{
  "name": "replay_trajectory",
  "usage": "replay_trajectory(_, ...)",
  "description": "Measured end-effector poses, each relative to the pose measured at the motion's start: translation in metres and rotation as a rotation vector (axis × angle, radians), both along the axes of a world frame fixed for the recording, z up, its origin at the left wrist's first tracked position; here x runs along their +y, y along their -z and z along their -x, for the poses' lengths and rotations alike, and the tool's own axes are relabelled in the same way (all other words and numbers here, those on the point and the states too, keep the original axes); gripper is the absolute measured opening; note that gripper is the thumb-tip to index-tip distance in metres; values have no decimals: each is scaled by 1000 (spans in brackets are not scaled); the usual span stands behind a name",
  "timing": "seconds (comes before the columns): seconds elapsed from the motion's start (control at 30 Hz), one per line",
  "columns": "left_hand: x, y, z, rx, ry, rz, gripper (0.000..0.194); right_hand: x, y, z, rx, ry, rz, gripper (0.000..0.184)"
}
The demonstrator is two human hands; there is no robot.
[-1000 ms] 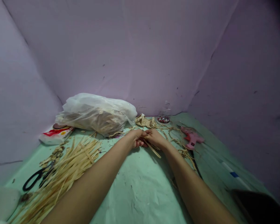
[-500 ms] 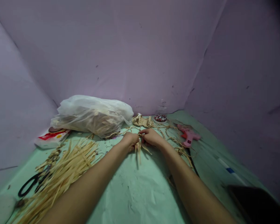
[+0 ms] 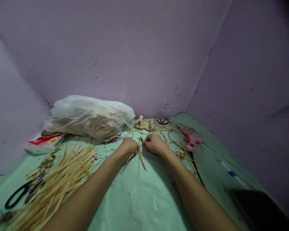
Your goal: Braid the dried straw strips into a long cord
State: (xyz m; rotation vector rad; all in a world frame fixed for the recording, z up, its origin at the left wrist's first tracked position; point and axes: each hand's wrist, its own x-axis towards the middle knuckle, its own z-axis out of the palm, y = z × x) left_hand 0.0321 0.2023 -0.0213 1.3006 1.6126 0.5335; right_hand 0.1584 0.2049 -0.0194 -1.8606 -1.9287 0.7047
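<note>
My left hand (image 3: pixel 130 146) and my right hand (image 3: pixel 154 143) rest close together on the green table cover (image 3: pixel 139 199), both with fingers curled. Between them they pinch thin tan straw strips (image 3: pixel 141 156) that trail toward me on the cover. A braided straw cord (image 3: pixel 173 141) runs off to the right of my right hand. Behind the hands lies a small woven straw piece (image 3: pixel 142 123).
A pile of flat straw strips (image 3: pixel 62 176) lies at the left with black scissors (image 3: pixel 20 192) beside it. A clear plastic bag (image 3: pixel 90 117) of straw and a red-white packet (image 3: pixel 44 141) sit at the back left. A pink glue gun (image 3: pixel 190 137) and a bead jar (image 3: pixel 162 119) are at the back right.
Both hands have drawn slightly apart and nearer to me. The strips they hold now hang down between them instead of pointing right. The camera has tilted a little.
</note>
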Motion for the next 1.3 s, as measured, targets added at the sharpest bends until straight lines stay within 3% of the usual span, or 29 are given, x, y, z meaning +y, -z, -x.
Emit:
replay_trajectory(0.13, 0, -1, 1, 4, 6, -15, 20, -2, 5, -3, 99, -107, 101, 15)
replay_trajectory(0.3, 1, -2, 2, 26, 20, -12, 17, -1, 3, -7, 75, -79, 204, 14)
replay_trajectory(0.37, 0, -3, 4, 22, 25, 11, 19, -3, -6, -7, -15, -5, 108, 11)
replay_trajectory(0.43, 0, -5, 6, -2, 29, 51, 20, -5, -16, -7, -78, 103, -128, 19)
replay_trajectory(0.5, 1, -7, 9, -24, 50, 87, 21, -6, -20, -5, -14, 174, -247, 23)
replay_trajectory(0.6, 1, -11, 12, -34, 91, 117, 22, -4, -14, 1, 169, 155, -1, 17)
replay_trajectory(0.67, 1, -13, 11, -35, 102, 112, 24, -1, -4, 6, 214, 129, 159, 22)
replay_trajectory(0.83, -3, -9, 7, -46, 105, 21, 19, 6, 10, 15, 214, 99, 166, 36)
replay_trajectory(0.97, -3, -10, 13, -13, 227, 8, 14, 9, 5, 15, 250, 84, 252, 23)
replay_trajectory(1.07, 2, -16, 26, -11, 332, 83, 13, 7, 1, 10, 395, 94, 334, 17)
replay_trajectory(1.23, 12, -21, 34, -16, 75, 18, 17, 4, 0, 2, 619, 63, 407, 16)
replay_trajectory(1.3, 13, -20, 28, -17, 38, 48, 19, 4, 1, 2, 652, 58, 432, 14)
